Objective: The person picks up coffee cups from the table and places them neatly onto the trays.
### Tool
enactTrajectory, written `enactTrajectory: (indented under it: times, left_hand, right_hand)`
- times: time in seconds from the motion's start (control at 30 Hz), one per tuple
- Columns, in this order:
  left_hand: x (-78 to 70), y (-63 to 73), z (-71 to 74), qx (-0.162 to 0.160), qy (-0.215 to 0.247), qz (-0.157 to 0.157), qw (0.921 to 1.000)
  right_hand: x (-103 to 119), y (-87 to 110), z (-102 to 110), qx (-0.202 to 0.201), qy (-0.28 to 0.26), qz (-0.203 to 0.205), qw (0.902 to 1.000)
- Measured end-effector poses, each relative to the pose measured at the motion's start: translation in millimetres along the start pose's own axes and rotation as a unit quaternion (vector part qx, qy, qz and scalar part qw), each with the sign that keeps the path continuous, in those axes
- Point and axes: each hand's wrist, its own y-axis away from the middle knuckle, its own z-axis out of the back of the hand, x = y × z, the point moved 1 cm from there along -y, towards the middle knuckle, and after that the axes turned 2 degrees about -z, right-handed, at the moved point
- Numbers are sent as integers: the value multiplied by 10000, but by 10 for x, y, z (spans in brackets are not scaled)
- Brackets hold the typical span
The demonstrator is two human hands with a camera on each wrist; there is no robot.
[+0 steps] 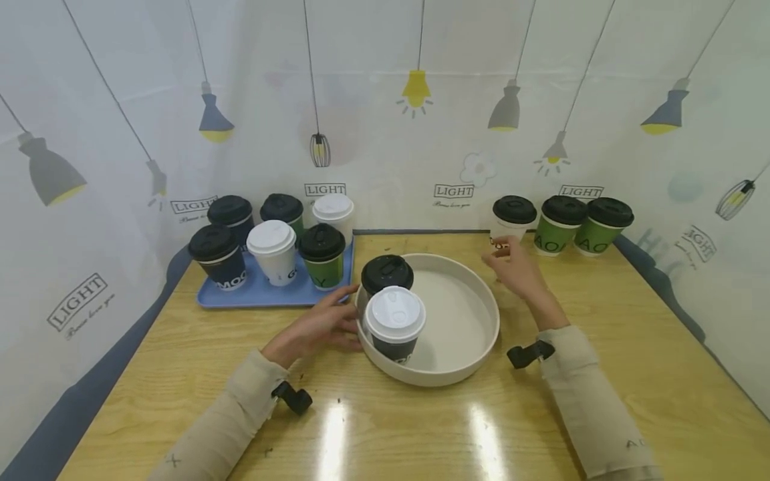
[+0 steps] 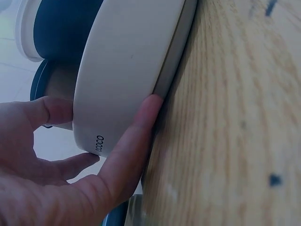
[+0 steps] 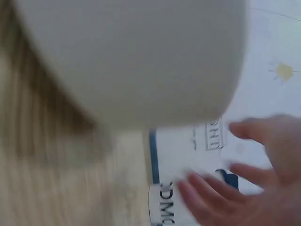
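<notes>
A round cream tray (image 1: pixel 460 321) stands on the table, holding a cup with a black lid (image 1: pixel 387 272) and a dark cup with a white lid (image 1: pixel 395 314) at its left side. My left hand (image 1: pixel 319 327) grips the tray's left edge; in the left wrist view, the thumb meets the rim and a finger (image 2: pixel 149 110) presses low on the wall. My right hand (image 1: pixel 517 267) is in the air beyond the tray's right side, its fingers loosely bent and holding nothing. Just behind it stands a white cup with a black lid (image 1: pixel 513 210), partly hidden by that hand.
A blue tray (image 1: pixel 283 296) at the back left carries several lidded cups. Two green cups with black lids, a nearer one (image 1: pixel 559 227) and an outer one (image 1: pixel 601 227), stand at the back right. A printed curtain (image 1: pixel 385 153) hangs behind the wooden table (image 1: pixel 409 434).
</notes>
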Motion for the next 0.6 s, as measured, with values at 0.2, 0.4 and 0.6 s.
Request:
enactTrajectory:
  times: [0.2, 0.4, 0.6]
  left_hand:
    - [5, -9, 13, 67, 10, -36, 10000]
    - [12, 16, 29, 193, 49, -86, 9998]
    - [-1, 30, 35, 211, 57, -131, 9997]
  right_hand:
    - [-72, -254, 209, -1906, 418, 37, 9808]
    - [-194, -485, 306, -1689, 738, -98, 9828]
    - [-222, -663, 317, -1355, 899, -255, 9864]
